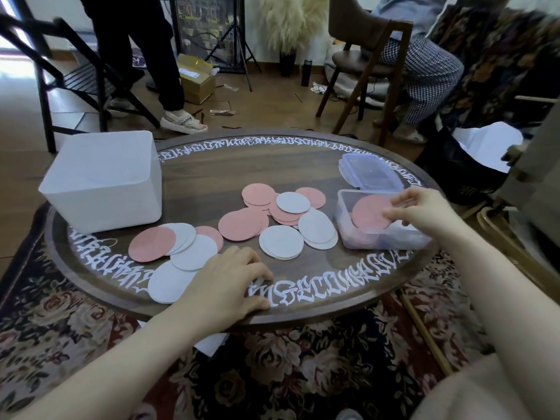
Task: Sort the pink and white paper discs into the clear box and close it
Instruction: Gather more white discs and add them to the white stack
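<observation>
Pink and white paper discs (272,219) lie scattered in overlapping piles across the middle of a round dark wooden table (212,174). The clear box (345,225) stands open at the right with pink discs inside. My right hand (424,213) is over the box, fingers pinched on a pink disc (368,213) that rests in it. The box's clear lid (371,171) lies flat just behind the box. My left hand (230,280) rests palm down on the near table edge, fingers curled, touching a white disc (169,283).
A large white frosted tub (103,180) stands at the table's left. Beyond the table are a black folding chair (75,80), a standing person's legs, a cardboard box (194,77) and a seated person on a wooden chair (363,65). A floral rug (272,374) lies under the table.
</observation>
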